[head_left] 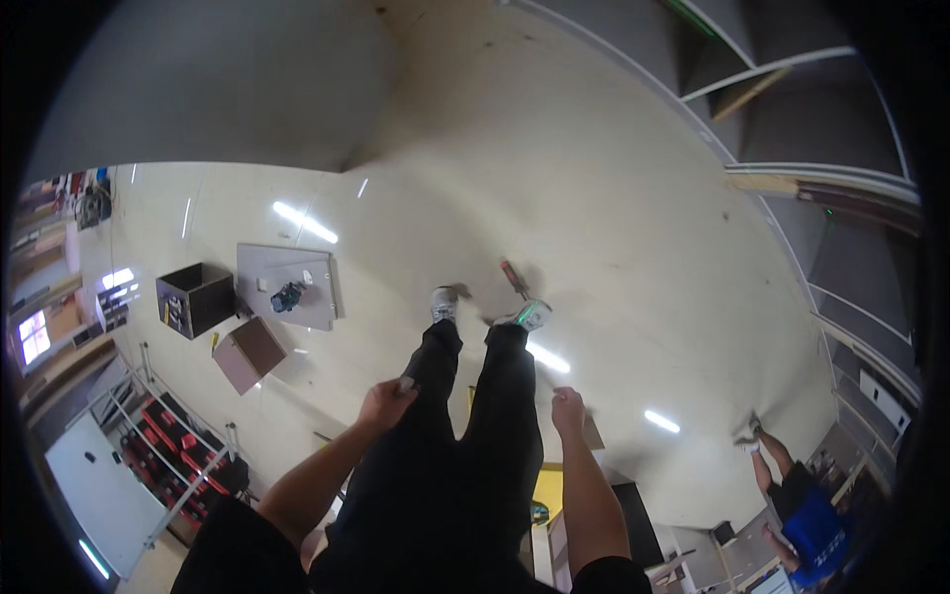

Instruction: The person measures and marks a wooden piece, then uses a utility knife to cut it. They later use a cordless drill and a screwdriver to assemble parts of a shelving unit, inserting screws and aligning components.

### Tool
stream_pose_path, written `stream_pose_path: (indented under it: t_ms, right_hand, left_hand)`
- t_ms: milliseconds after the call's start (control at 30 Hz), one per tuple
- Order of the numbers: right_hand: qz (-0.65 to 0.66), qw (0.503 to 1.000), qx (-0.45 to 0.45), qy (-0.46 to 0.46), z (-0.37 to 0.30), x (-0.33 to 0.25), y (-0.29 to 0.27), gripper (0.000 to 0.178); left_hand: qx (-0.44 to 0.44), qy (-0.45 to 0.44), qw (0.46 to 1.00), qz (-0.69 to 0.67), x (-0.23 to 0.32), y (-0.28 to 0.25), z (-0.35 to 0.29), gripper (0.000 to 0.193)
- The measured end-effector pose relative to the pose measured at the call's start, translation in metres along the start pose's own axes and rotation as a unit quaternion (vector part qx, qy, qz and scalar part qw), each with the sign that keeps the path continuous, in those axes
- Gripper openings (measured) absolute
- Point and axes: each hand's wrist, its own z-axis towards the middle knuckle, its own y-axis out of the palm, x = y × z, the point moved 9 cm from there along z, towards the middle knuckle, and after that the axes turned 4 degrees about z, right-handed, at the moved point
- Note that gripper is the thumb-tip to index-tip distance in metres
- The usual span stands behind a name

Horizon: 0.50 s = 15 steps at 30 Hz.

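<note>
My left hand [388,405] is closed in front of my left thigh, with a small pale bit showing at its fingertips, too small to name. Level with it, beside my right leg, my right hand [568,410] is curled into a fist; what it holds, if anything, is hidden. Beyond my right shoe [532,315], a screwdriver [513,278] with a red and dark handle lies on the pale floor [614,257]. Neither hand touches it.
To the left stand an open dark box [206,305] and a brown box [249,354], beside a grey board [267,259] carrying a power tool [288,296]. A large grey panel [218,89] fills the upper left. Shelving [811,119] lines the right; a person in blue [819,530] is at lower right.
</note>
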Motion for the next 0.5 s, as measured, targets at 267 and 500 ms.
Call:
stream_pose_path:
  t_ms: [267, 500]
  right_hand:
    - [0.06, 0.993, -0.077, 0.067, 0.246, 0.017, 0.257, 0.051]
    - [0.295, 0.938, -0.057, 0.174, 0.359, 0.061, 0.357, 0.063]
  left_hand:
    - [0.128, -0.038, 0.991, 0.028, -0.086, 0.033, 0.1, 0.014]
    - [0.152, 0.151, 0.969, 0.126, -0.083, 0.027, 0.125, 0.018]
